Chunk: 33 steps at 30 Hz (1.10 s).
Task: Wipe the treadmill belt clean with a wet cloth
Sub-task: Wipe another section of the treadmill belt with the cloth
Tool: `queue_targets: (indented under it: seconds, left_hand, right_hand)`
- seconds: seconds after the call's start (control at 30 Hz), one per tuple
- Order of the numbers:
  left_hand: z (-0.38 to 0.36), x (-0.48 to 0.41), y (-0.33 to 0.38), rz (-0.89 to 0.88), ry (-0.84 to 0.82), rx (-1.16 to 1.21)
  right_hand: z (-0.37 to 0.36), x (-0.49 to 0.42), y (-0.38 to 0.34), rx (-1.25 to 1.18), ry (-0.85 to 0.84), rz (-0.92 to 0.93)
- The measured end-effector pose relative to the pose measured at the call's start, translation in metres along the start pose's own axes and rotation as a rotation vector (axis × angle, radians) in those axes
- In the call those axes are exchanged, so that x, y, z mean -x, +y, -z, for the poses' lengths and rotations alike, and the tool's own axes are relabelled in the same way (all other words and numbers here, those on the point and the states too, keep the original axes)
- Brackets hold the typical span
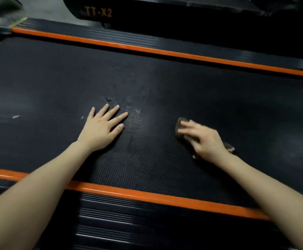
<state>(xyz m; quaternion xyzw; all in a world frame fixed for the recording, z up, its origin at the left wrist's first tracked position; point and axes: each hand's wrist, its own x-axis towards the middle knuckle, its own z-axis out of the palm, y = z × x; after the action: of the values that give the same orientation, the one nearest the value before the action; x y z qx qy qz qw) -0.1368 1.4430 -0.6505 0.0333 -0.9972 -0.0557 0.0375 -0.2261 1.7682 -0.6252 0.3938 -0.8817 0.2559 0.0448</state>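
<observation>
One black treadmill belt (165, 98), flat, finely dimpled rubber texture, runs across the view. Two orange edge strips border it: far strip (165, 52) beyond the belt, near strip (147, 196) on the person's side. Two ribbed black side rails, one outside each strip: far rail (129, 37), near rail (120, 222). One dark housing (147, 11) beyond the far rail, lettered "TT-X2" in orange.

Two bare hands on the belt. Left hand (103, 128) lies flat, palm down, fingers spread, gripping nothing. Right hand (203, 139) presses down on one small brownish folded cloth (179, 124), fingers laid over it; cloth edges show past the fingertips and behind the wrist. Cloth sits on the belt, right of the left hand, nearer the near strip than the far one.

Pale speckled patches (122, 101) mark the belt just beyond the left fingertips. One small white fleck (15, 116) on the belt well left of the left hand.
</observation>
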Motion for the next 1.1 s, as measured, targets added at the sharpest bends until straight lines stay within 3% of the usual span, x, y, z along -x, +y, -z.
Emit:
queue_targets:
  seconds: [0.07,0.13,0.37,0.53,0.7,0.77,0.83,0.97,1.03,1.1]
  left_hand:
    - [0.002,0.001,0.002,0.010,0.009,0.015]
    - [0.004,0.000,0.004,0.025,0.019,0.038]
    - [0.006,-0.002,0.005,0.027,0.030,0.085]
    - [0.017,-0.018,-0.024,0.032,0.116,0.084]
    - [0.022,-0.048,-0.070,0.104,0.023,-0.040]
    - [0.023,-0.061,-0.083,0.106,-0.017,-0.067]
    - [0.023,-0.079,-0.093,0.112,-0.049,-0.082]
    - [0.018,-0.105,-0.099,0.131,-0.100,-0.075]
    - [0.011,-0.105,-0.099,0.127,-0.081,-0.039]
    - [0.006,-0.103,-0.101,0.127,-0.049,-0.017]
  right_hand:
    - [-0.013,-0.036,-0.006,-0.035,0.169,-0.257]
    - [-0.026,-0.059,-0.014,-0.036,0.198,-0.394]
    - [-0.014,-0.039,-0.016,0.163,-0.095,-0.264]
    - [-0.019,-0.048,-0.007,0.131,-0.006,-0.332]
    - [-0.034,-0.113,0.004,0.166,0.228,-0.594]
    - [-0.061,-0.131,-0.028,0.123,0.269,-0.518]
    - [-0.091,-0.128,-0.075,0.068,0.220,-0.263]
    - [-0.106,-0.079,-0.143,-0.053,-0.081,0.114]
    - [-0.095,-0.078,-0.126,-0.029,-0.141,0.162]
    - [-0.081,-0.099,-0.085,0.062,-0.036,0.041]
